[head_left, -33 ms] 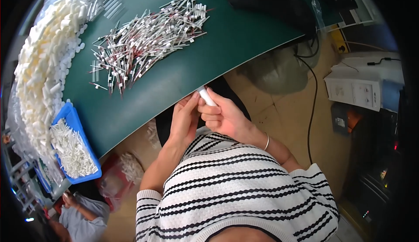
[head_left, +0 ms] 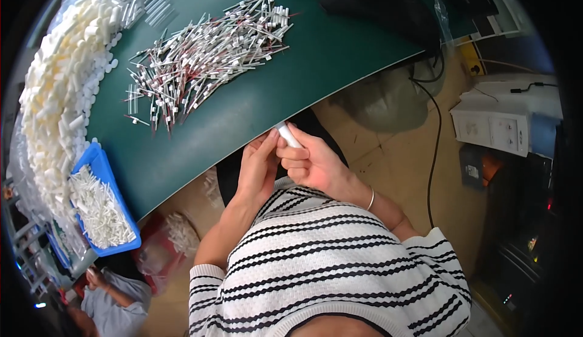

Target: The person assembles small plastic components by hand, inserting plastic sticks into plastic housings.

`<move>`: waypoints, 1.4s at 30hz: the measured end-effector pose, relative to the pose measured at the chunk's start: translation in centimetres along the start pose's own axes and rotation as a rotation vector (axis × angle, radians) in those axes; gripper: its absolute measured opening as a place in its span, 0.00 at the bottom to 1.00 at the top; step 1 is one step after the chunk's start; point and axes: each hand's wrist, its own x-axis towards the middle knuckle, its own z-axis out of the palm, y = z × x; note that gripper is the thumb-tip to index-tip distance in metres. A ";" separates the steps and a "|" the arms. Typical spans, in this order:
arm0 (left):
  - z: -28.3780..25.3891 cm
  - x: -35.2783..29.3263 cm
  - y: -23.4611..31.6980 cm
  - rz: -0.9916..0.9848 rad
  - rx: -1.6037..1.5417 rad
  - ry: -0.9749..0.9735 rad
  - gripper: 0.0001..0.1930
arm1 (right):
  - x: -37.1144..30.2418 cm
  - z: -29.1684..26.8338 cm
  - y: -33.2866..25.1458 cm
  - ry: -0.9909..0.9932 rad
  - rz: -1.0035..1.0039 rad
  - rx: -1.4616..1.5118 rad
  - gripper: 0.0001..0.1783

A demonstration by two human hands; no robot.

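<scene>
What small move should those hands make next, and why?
Perhaps the bare left hand should steady the upper end of the short, smooth white cylinder: the bare right hand grips its lower part, while the left fingers sit right beside its top.

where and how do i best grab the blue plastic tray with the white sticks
Probably best by the long right wall of the blue rectangular plastic tray, coming from the right, over the dark green tabletop: that wall stands bare, while a heap of white cylindrical pieces lies close on the left. Loose, short white sticks lie inside, so keep it level.
</scene>
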 end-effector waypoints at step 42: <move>-24.7 -13.4 -3.7 0.361 0.358 0.967 0.22 | 23.7 15.1 4.6 -0.571 -1.571 -2.770 0.03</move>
